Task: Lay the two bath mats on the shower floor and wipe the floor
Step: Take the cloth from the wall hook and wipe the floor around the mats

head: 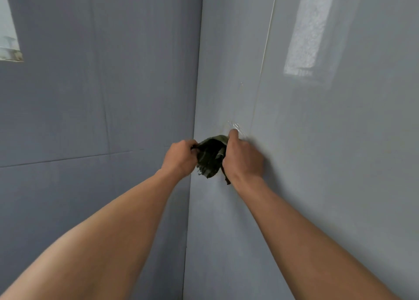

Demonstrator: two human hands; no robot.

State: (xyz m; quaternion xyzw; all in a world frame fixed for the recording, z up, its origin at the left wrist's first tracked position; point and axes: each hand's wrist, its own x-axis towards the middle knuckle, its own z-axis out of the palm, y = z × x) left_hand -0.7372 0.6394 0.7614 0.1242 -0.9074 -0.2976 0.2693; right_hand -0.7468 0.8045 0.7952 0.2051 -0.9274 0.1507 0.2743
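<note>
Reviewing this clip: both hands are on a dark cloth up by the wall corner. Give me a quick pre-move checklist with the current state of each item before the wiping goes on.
1. Left hand grips the dark cloth: ok, fingers closed on its left edge.
2. Right hand grips the cloth: ok, closed on its right side.
3. Cloth spread flat for wiping: not ok, it is bunched between the hands.
4. Cloth wet or dry: cannot tell.
5. Bath mats laid on the shower floor: cannot tell, neither mats nor floor are in view.
6. Clear item on the right wall above the right hand, what it is: cannot tell, too faint.
</note>
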